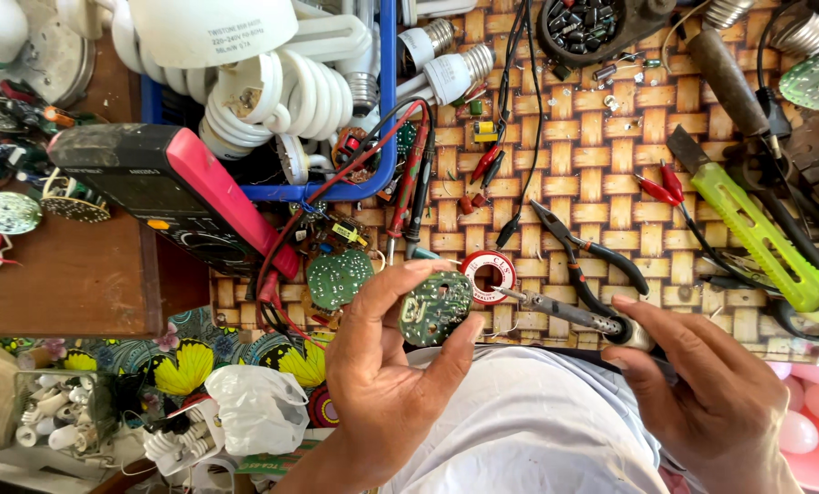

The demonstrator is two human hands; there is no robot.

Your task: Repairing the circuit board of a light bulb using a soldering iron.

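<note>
Fingers first: the left hand (386,366) has its thumb and fingertips pinched around the rim of a small round green circuit board (435,307), tilting its face up toward the eyes so the solder side is easy to reach. The right hand (702,393) is clenched around the handle of a soldering iron (565,311), held like a pen, its tip pointing left and sitting just beside the board's right edge. I can't tell whether metal is actually touching it.

Just behind the iron's tip lies a red spool of solder wire (488,274), close by for feeding. A second round green board (338,279) rests on the woven mat (601,183) just left of the held one. Black-handled pliers (578,252) lie above the iron, within easy grab of the right hand.

Farther out, a multimeter with a red case (167,192) lies at an angle on the left, its red and black probes (411,187) trailing onto the mat. A blue crate (386,110) behind it is piled with white spiral bulbs (290,91). A lime-green handled tool (766,233) sits off to the right, and a dark dish of small parts (583,27) at the far edge.
</note>
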